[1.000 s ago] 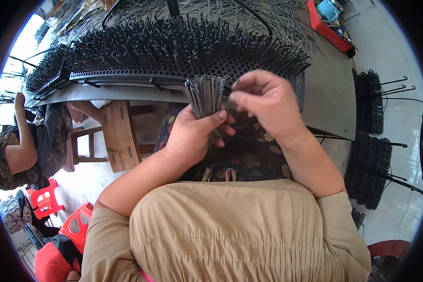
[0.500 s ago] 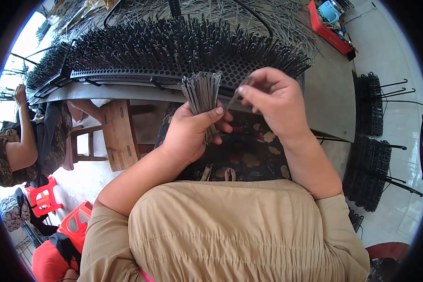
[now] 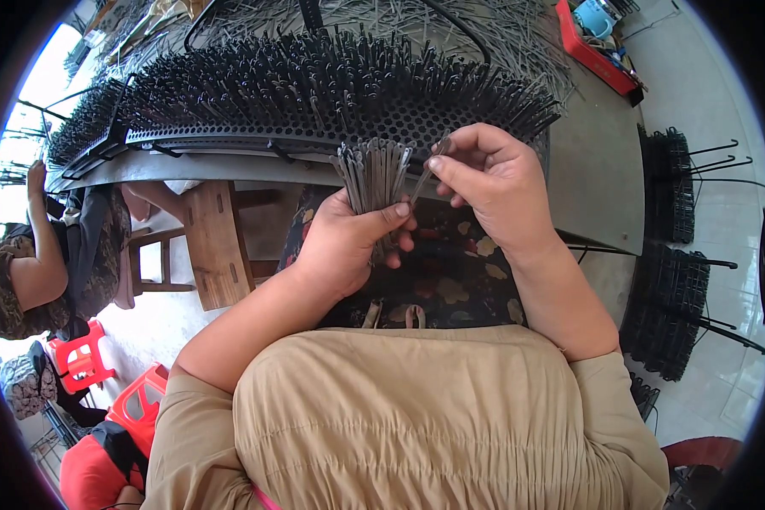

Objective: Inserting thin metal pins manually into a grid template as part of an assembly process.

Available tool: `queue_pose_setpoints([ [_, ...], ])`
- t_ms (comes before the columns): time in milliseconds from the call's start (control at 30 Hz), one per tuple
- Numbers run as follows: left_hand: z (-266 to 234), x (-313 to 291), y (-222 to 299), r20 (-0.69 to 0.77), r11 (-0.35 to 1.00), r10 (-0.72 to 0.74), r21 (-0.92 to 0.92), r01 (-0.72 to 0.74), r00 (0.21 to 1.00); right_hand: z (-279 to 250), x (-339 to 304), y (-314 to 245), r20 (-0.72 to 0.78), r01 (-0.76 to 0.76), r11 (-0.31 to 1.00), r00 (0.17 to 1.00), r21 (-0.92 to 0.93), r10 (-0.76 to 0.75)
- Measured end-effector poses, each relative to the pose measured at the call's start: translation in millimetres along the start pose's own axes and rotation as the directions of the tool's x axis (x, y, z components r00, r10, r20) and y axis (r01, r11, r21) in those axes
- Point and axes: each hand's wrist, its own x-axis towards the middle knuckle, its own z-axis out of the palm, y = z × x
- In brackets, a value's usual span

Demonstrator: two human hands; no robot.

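The wide fisheye view looks steeply down from head height, over the tan shirt, with the left hand and right hand near and the surface farther ahead.

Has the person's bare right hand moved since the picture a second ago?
Yes. Judged against the black perforated rack, the bare right hand, pinching at least one thin grey rod, has shifted slightly to the right.

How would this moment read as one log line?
left hand: holding bundle of thin strips | right hand: pinching single strip | ahead: perforated rack bearing dark pieces
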Motion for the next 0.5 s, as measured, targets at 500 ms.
queue_pose_setpoints([
  [500, 0, 1, -2, -0.102, 0.992, 0.023, 0.127, -0.01, 0.994, -36, 48, 1, -0.149, 0.616, 0.484, 0.514, -0.622, -0.845],
])
